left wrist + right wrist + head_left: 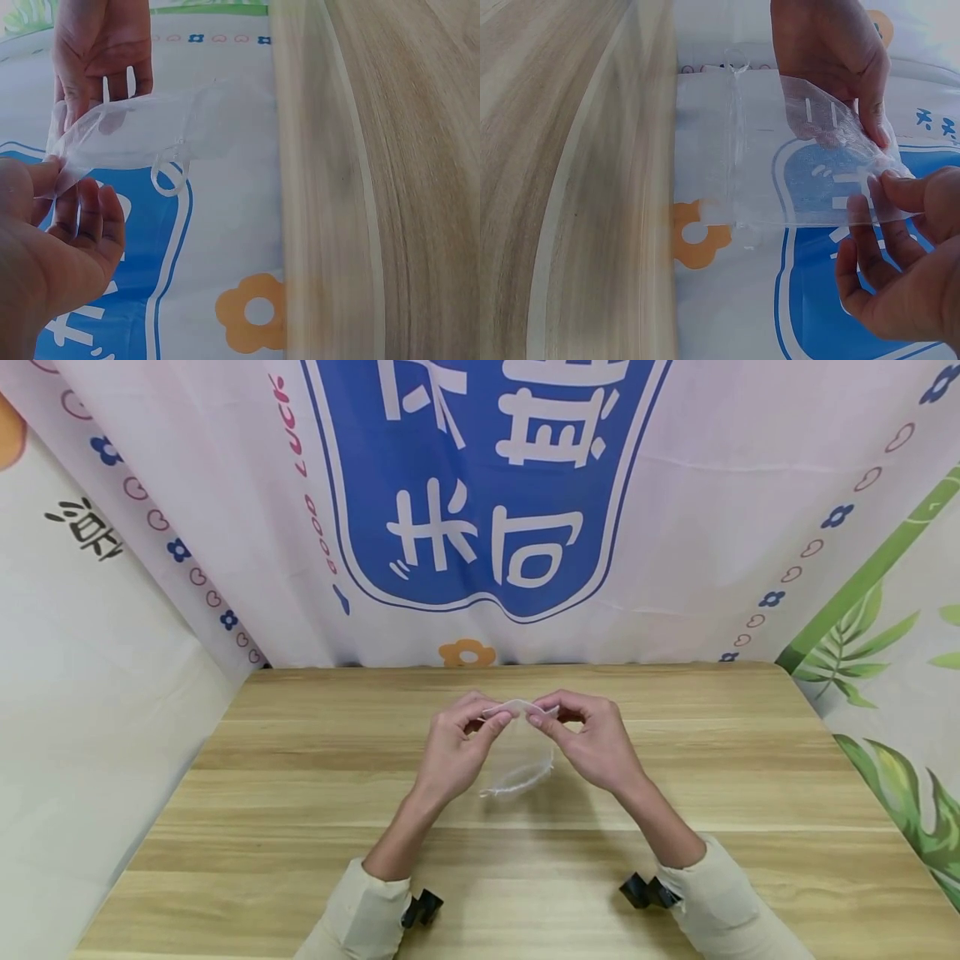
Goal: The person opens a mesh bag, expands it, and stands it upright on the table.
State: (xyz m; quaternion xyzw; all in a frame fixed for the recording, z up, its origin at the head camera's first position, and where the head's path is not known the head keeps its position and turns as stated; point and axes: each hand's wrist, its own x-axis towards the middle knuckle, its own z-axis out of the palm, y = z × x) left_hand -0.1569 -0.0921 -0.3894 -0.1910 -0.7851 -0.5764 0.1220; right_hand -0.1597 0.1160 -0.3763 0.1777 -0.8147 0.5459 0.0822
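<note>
A sheer white drawstring pouch (525, 745) hangs between the two hands above the table. My left hand (456, 745) pinches one corner of its top edge between thumb and fingers. The other corner is pinched the same way by my right hand (596, 745). Between the thumbs the edge bends into a small peak. The gathered cord end of the pouch dangles lowest, and a cord loop (171, 174) shows in the left wrist view. Through the see-through fabric (769, 165) the backdrop is visible in the right wrist view, and nothing shows inside.
Below the hands lies a wood-grain table (300, 827). A printed curtain (697, 543) with a blue panel stands behind its far edge. Pale sheets cover both sides, the right one with green leaves (862, 652). Black wrist mounts (648, 891) sit near the sleeves.
</note>
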